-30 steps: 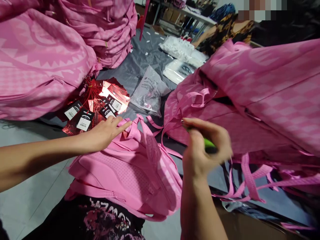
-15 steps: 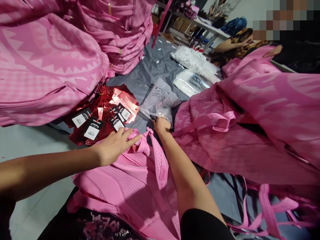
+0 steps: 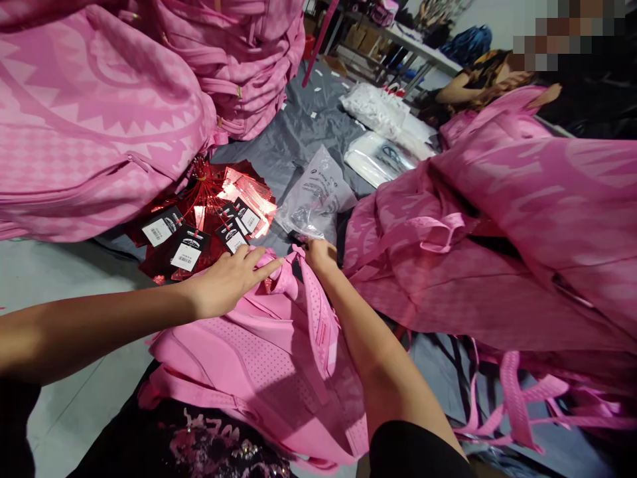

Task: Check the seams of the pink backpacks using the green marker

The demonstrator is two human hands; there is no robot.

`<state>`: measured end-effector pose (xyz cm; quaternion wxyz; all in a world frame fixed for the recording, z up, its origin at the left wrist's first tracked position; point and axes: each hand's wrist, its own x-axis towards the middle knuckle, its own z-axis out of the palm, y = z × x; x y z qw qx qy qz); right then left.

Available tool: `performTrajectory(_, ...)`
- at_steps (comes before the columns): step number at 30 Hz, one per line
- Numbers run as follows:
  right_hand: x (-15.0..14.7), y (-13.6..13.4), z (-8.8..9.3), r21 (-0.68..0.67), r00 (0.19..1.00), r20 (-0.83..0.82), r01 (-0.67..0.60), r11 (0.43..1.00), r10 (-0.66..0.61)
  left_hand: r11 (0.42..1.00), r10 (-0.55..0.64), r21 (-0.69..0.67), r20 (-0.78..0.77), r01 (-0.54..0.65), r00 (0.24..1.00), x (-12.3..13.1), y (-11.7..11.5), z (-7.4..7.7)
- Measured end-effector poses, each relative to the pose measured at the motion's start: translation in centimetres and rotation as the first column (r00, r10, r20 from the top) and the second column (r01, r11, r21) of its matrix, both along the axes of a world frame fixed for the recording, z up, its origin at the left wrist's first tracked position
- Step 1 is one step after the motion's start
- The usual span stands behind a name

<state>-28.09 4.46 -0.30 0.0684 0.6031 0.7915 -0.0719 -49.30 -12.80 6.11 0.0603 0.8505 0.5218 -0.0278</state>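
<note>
A pink backpack (image 3: 259, 358) lies across my lap, its dotted padded back and straps facing up. My left hand (image 3: 226, 282) rests on its top edge beside the top loop, thumb and fingers apart. Just beyond the backpack, my right hand (image 3: 321, 255) is closed at the near end of a clear printed plastic bag (image 3: 318, 192); its fingertips are partly hidden, so what they grip cannot be made out. Left of the bag lies a bundle of shiny red packets (image 3: 243, 192) tied with red cords, with several black hang tags (image 3: 186, 249) bearing white barcode labels.
Stacked pink backpacks (image 3: 99, 133) rise at the left, and more pink backpacks (image 3: 497, 265) lie at the right with loose straps (image 3: 517, 392). White plastic packages (image 3: 383, 159) lie on the grey sheet (image 3: 318, 99). Another person's arm (image 3: 452, 89) shows at the back right.
My right hand stays at the plastic bag; the black piece seen in its fingers before is now mostly hidden. My left hand stays on the backpack. The view has shifted slightly.
</note>
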Motion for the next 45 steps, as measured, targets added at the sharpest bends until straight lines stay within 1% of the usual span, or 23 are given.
performTrajectory(3, 0.6, -1.4, 3.1, 0.133, 0.995, -0.096, 0.042, 0.99, -0.029, 1.0, -0.001, 0.029, 0.03, 0.0, 1.0, -0.2, -0.1, 0.0)
performTrajectory(5, 1.5, -3.1, 5.6, 0.24, 0.966, -0.258, 0.085, 0.967, -0.021, 0.999, -0.003, 0.045, 0.051, 0.001, 0.999, -0.3, 0.0, -0.1)
performTrajectory(7, 2.4, -5.6, 8.0, 0.248, 0.85, -0.526, 0.175, 0.953, -0.019, 0.999, -0.006, 0.053, 0.081, 0.002, 0.997, -0.4, 0.0, -0.3)
performTrajectory(9, 2.8, -8.7, 9.5, 0.125, 0.659, -0.75, 0.212, 0.969, -0.047, 0.999, 0.0, 0.05, 0.11, -0.006, 0.994, -0.5, 0.0, -0.5)
performTrajectory(11, 2.7, -11.7, 9.9, -0.001, 0.555, -0.828, 0.141, 0.99, -0.08, 0.999, 0.008, 0.04, 0.139, -0.014, 0.99, -0.5, -0.1, -0.6)
performTrajectory(12, 2.4, -13.0, 9.6, -0.028, 0.55, -0.832, 0.08, 0.996, -0.067, 0.999, 0.012, 0.038, 0.153, -0.019, 0.988, -0.5, -0.3, -0.7)
performTrajectory(14, 1.8, -15.1, 8.6, -0.017, 0.603, -0.797, -0.035, 0.999, 0.008, 0.998, 0.035, 0.036, 0.184, -0.042, 0.982, -0.5, -0.6, -0.8)
performTrajectory(18, 0.7, -17.0, 6.8, 0.136, 0.714, -0.66, -0.191, 0.972, 0.233, 0.987, 0.16, -0.014, 0.258, -0.162, 0.953, -0.5, -1.8, -0.8)
performTrajectory(22, 0.7, -18.1, 7.8, 0.301, 0.673, -0.597, -0.317, 0.9, 0.437, 0.971, 0.211, 0.022, 0.389, -0.238, 0.897, -0.3, -3.5, 0.2)
performTrajectory(24, 0.9, -19.0, 8.9, 0.391, 0.646, -0.577, -0.318, 0.864, 0.5, 0.948, 0.185, 0.124, 0.538, -0.294, 0.822, -0.2, -4.6, 1.1)
performTrajectory(26, 1.2, -19.9, 9.7, 0.465, 0.623, -0.553, -0.32, 0.826, 0.553, 0.939, 0.161, 0.094, 0.73, -0.331, 0.664, -0.2, -5.5, 2.0)
performTrajectory(28, 1.2, -20.6, 10.2, 0.493, 0.591, -0.533, -0.365, 0.79, 0.606, 0.961, 0.262, -0.192, 0.854, -0.197, 0.448, -0.2, -6.0, 2.5)
performTrajectory(29, 1.1, -20.9, 10.4, 0.496, 0.573, -0.527, -0.393, 0.775, 0.628, 0.925, 0.371, -0.375, 0.856, -0.06, 0.361, -0.2, -6.1, 2.5)
performTrajectory(30, 0.9, -21.1, 10.5, 0.499, 0.563, -0.526, -0.403, 0.767, 0.638, 0.851, 0.479, -0.52, 0.824, 0.07, 0.303, -0.1, -6.1, 2.5)
performTrajectory(31, 0.7, -21.3, 10.6, 0.504, 0.566, -0.537, -0.38, 0.776, 0.626, 0.782, 0.559, -0.605, 0.787, 0.149, 0.261, -0.1, -6.0, 2.3)
performTrajectory(32, 0.5, -21.4, 10.8, 0.5, 0.576, -0.571, -0.321, 0.804, 0.585, 0.752, 0.606, -0.639, 0.766, 0.161, 0.213, 0.0, -5.9, 2.1)
performTrajectory(34, 0.0, -21.5, 11.2, 0.398, 0.581, -0.703, -0.159, 0.904, 0.411, 0.777, 0.623, -0.628, 0.777, 0.047, 0.082, 0.4, -5.8, 1.7)
performTrajectory(36, -0.4, -21.4, 11.5, 0.16, 0.542, -0.816, -0.123, 0.979, 0.202, 0.808, 0.587, -0.586, 0.81, -0.066, -0.003, 0.8, -6.0, 1.5)
performTrajectory(38, -0.4, -21.2, 11.6, -0.019, 0.543, -0.832, -0.225, 0.974, 0.109, 0.842, 0.536, -0.532, 0.844, -0.093, 0.027, 1.0, -6.3, 1.4)
performTrajectory(39, -0.4, -21.0, 11.5, -0.021, 0.567, -0.813, -0.258, 0.966, 0.134, 0.871, 0.487, -0.477, 0.87, -0.117, 0.079, 0.8, -6.5, 1.3)
performTrajectory(42, 0.1, -20.3, 10.7, 0.218, 0.697, -0.647, -0.217, 0.952, 0.307, 0.945, 0.242, -0.14, 0.906, -0.294, 0.346, -0.7, -7.3, 0.5)
performTrajectory(43, 0.2, -20.1, 10.4, 0.286, 0.748, -0.566, -0.217, 0.933, 0.347, 0.933, 0.197, -0.024, 0.869, -0.359, 0.454, -1.4, -7.7, -0.1)
performTrajectory(45, 0.0, -19.6, 9.8, 0.281, 0.841, -0.388, -0.283, 0.917, 0.379, 0.889, 0.246, 0.07, 0.76, -0.452, 0.601, -2.9, -8.4, -1.8)
